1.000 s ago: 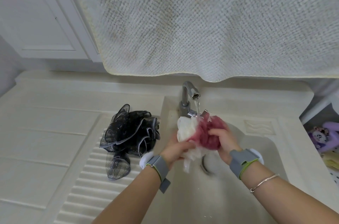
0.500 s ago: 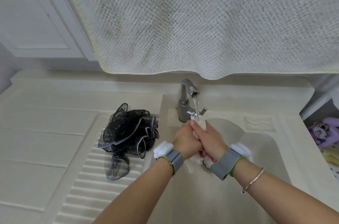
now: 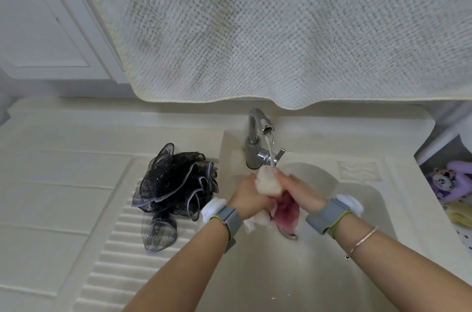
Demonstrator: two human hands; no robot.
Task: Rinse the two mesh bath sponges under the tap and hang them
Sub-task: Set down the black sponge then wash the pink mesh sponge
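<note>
A pink and white mesh sponge (image 3: 268,185) is squeezed between both hands under the running tap (image 3: 258,130), over the sink basin (image 3: 357,209). My left hand (image 3: 249,196) grips its left side and my right hand (image 3: 298,190) grips its right side. White mesh bulges out at the top and pink mesh hangs below the palms. A black mesh sponge (image 3: 176,189) lies on the ribbed drainboard (image 3: 107,247) to the left of the sink, untouched.
A large grey-white towel (image 3: 281,30) hangs low over the back of the counter, just above the tap. A white cabinet door (image 3: 43,25) is at the upper left. Purple plush toys (image 3: 454,181) sit in a gap at the right.
A second ago the sponge was spread out between the hands; then both hands closed tightly over it. Now more white and pink mesh shows again as they work it under the water.
</note>
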